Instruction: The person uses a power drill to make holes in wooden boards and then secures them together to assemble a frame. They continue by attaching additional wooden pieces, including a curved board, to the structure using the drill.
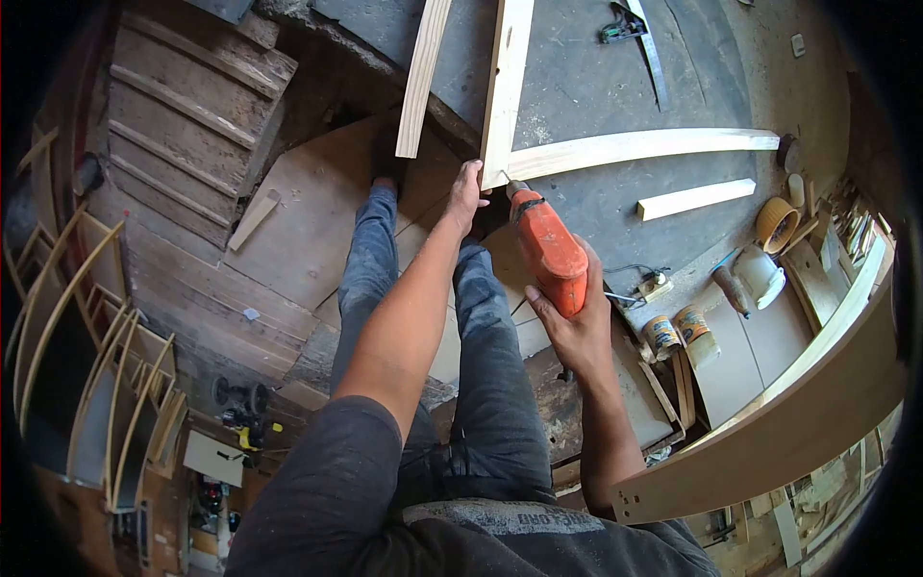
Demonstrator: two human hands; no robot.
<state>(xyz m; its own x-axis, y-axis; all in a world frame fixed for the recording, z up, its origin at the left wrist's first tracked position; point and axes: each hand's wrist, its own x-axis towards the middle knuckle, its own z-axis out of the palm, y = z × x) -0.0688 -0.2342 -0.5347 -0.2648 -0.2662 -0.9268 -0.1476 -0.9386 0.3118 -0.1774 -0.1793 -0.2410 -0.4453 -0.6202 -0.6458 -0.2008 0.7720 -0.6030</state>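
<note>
An orange power drill is in my right hand, its bit touching or almost touching the end of a long wooden board. My left hand is closed around that same board end, just left of the bit. A long pale wooden strip runs off to the right from near this joint. To the left of the board lies another wooden strip, its near end jutting past the table edge. The drill's grip is mostly hidden by my right hand.
On the grey work surface lie a combination square and a short wood block. Paint-marked tins, a yellow pot and a power socket sit at right. A curved panel arcs beside my right arm.
</note>
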